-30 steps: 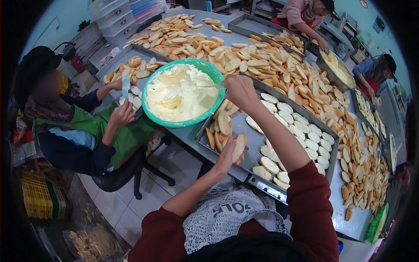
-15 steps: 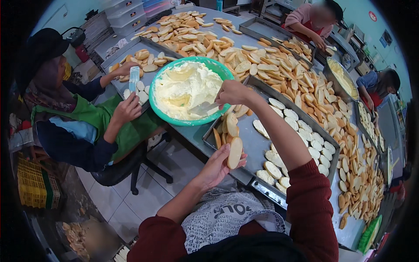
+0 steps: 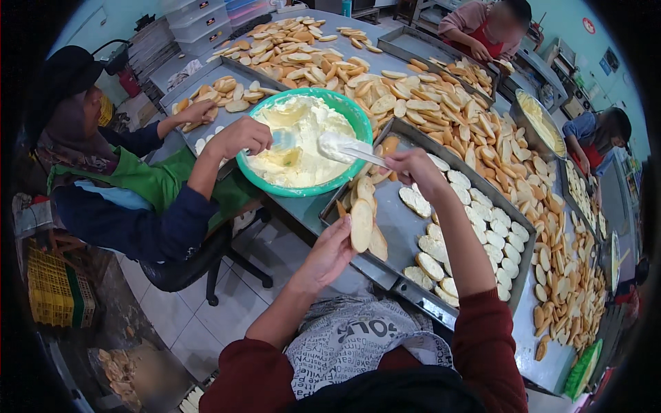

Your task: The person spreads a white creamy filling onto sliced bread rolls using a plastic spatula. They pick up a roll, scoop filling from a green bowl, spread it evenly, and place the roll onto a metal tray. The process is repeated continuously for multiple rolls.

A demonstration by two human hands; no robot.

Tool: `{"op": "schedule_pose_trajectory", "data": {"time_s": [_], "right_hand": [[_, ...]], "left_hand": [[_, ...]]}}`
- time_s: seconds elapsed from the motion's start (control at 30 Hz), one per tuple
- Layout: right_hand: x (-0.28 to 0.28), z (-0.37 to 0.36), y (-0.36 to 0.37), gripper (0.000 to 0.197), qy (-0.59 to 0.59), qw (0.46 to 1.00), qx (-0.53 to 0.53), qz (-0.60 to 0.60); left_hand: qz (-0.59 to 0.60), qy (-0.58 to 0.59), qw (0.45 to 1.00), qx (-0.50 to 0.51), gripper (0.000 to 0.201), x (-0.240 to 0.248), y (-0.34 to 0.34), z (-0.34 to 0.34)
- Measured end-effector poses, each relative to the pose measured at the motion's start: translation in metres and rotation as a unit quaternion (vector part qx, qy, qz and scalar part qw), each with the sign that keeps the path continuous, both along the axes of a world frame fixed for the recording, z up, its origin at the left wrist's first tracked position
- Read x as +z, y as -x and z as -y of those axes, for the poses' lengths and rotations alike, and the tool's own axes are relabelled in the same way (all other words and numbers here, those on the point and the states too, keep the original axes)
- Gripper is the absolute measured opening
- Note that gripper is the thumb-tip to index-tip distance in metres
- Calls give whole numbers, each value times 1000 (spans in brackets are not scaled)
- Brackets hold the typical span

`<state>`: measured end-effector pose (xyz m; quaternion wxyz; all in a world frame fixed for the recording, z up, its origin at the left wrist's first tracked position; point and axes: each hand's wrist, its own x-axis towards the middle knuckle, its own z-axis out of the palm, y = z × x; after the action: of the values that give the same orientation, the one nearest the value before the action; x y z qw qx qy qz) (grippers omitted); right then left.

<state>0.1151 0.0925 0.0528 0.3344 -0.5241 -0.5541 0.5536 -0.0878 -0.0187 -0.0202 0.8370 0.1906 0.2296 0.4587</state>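
Gripping a flat, cream-coated spatula, the right hand hovers; the left hand grasps an oval, pale bread slice.

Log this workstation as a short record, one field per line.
Left grip: holds an oval bread slice
Right grip: holds a metal spatula loaded with cream
Bowl: green, filled with pale cream, under the spatula blade
Tray: metal; coated slices at right, plain slices at left end
Table: heaped bread beyond the tray
Left co-worker: holds a blue spatula at the same bowl
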Motion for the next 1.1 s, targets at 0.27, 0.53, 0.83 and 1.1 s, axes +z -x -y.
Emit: {"op": "schedule_pose_trajectory", "data": {"time_s": [0.27,0.53,0.83,1.1], "right_hand": [[-49,130,-33,21,-197,955,-220,-23],[-75,180,-21,32,-400,859,-296,120],[-73,198,-50,45,-510,774,-249,279],[-39,218,-66,52,-527,728,-278,339]], "left_hand": [[-6,-35,999,-16,42,5,-12,-19],[51,-12,996,-67,37,15,-54,-20],[159,13,982,-101,37,4,-56,-27],[67,0,997,-34,41,14,-57,-31]]}}
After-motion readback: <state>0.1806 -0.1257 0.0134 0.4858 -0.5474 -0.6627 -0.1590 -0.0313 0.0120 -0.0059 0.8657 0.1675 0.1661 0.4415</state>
